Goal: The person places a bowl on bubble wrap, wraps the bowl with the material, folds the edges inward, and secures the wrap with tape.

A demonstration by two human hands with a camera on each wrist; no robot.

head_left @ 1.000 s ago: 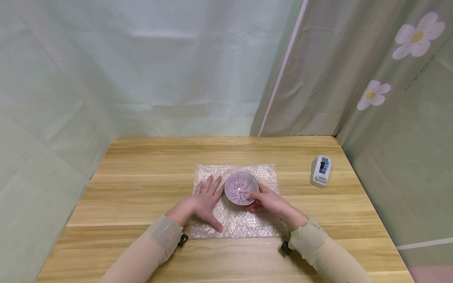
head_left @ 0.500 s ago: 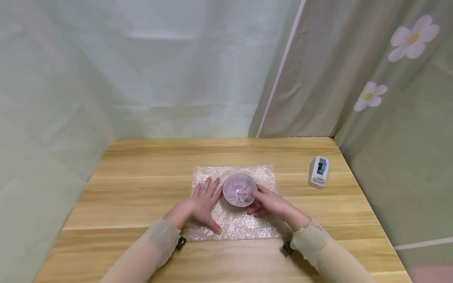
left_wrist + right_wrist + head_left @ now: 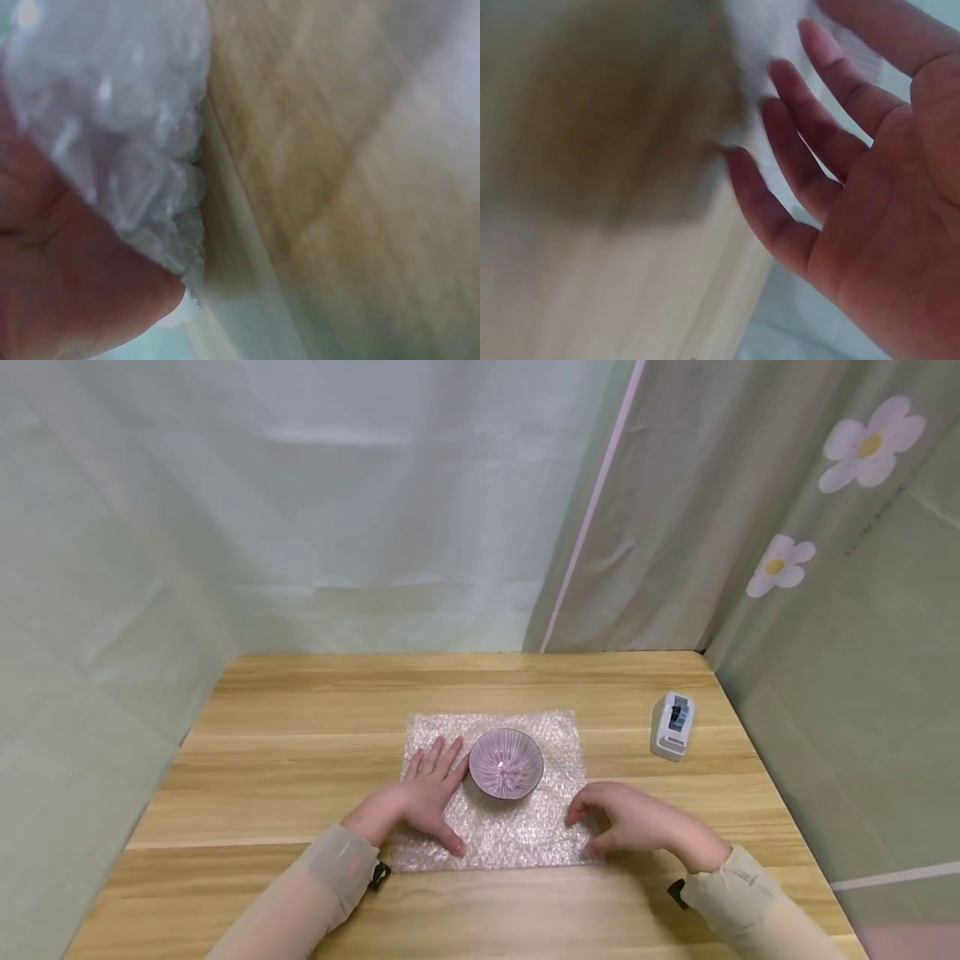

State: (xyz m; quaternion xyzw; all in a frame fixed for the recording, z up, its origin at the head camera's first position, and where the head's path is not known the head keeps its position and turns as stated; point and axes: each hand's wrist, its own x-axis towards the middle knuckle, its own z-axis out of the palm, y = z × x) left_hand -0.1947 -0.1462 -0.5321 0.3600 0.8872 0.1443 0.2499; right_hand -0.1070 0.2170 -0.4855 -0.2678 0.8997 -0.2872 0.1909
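A small bowl with thin dark lines fanning out from its centre stands upright on a sheet of bubble wrap. My left hand rests on the left part of the sheet, fingers straight and spread, the index fingertip right at the bowl's rim. In the left wrist view, bubble wrap lies against the hand's edge. Over the sheet's right edge is my right hand, apart from the bowl. Its fingers are loosely bent and hold nothing in the right wrist view.
A white tape dispenser stands at the back right of the wooden table. Pale curtains hang behind the table and along its sides. Black wrist straps show at both cuffs.
My right hand has let go of the bowl and moved right and toward me, to the sheet's right edge. The left hand has kept its place; the bowl stays on the bubble wrap.
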